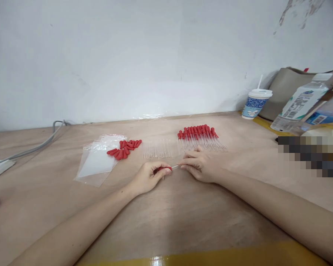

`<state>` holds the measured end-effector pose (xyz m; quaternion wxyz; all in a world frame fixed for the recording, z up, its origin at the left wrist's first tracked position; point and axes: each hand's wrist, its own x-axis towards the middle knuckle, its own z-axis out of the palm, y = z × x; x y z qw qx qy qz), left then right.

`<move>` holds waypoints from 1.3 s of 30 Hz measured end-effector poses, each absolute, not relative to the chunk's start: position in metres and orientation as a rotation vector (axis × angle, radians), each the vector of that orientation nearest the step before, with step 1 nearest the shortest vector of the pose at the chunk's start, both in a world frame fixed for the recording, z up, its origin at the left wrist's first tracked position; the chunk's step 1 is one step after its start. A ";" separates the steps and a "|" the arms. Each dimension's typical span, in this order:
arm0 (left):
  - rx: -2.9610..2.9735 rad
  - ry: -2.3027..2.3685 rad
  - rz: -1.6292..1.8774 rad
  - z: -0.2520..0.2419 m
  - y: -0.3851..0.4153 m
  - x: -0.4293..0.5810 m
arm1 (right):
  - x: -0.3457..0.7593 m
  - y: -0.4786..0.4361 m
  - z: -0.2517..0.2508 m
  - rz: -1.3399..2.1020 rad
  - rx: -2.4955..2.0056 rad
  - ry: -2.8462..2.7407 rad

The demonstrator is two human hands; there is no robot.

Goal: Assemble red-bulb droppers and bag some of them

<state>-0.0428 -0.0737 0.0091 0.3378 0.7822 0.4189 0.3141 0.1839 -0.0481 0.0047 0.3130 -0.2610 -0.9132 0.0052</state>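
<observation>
From where your hands meet, the loose red bulbs [121, 154] sit around 10 o'clock, and your left hand [150, 177] has thumb and fingers pinched closed on a red bulb [166, 168]. Bare tubes [157, 149] lie at 11. The clear tube [174, 167] is dead centre, at the bulb's mouth; can't tell how deep. Your right hand [198, 166] nips its far end, fingertips nearly together, so I'd push straight with a gentle twist, no bending. Red-topped tubes [198, 133] lie at 1.

L hand [152, 176] & R hand [199, 166] close tog., both in fingertip pinch
</observation>
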 end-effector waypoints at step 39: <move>2.120 1.167 0.900 0.010 -0.072 -0.046 | 0.167 -0.052 0.000 -0.065 -0.637 -2.401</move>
